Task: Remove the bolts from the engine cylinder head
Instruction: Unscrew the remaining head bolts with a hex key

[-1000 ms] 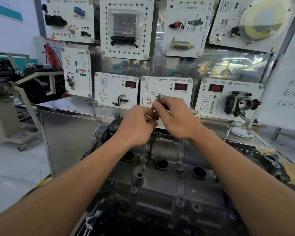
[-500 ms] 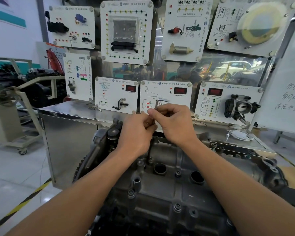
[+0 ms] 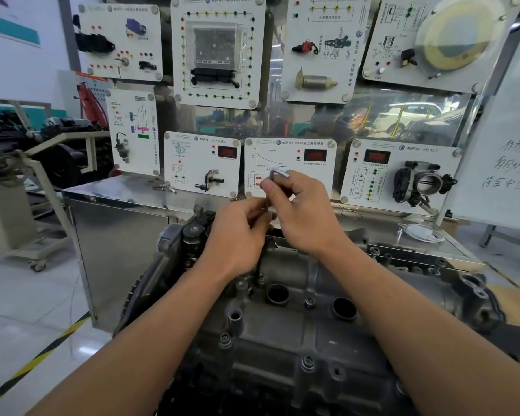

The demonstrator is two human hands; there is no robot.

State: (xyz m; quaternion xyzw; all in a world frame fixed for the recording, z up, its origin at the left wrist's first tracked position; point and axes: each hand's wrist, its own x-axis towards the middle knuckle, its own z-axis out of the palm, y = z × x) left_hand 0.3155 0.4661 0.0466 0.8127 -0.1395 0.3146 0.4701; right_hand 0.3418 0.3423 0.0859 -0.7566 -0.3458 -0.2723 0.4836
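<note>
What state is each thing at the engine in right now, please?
L-shaped steel hex key, upright, tip on a bolt.
Left hand, grips the key's shaft.
Right hand, pinches the key's top bend.
Grey metal cylinder head, several bolts still seated, plug wells open.

You have a single view, from the wide-angle camera on your head. It faces forward and tilts down, so your forearms (image 3: 138, 340) run in from the bottom corners. The dark grey cast-metal engine cylinder head (image 3: 282, 334) lies close beneath the lens, filling the lower middle. Behind it the shiny steel bench (image 3: 117, 193) and the upright white instrument panels (image 3: 201, 163) face you, lines bowing toward the edges.
</note>
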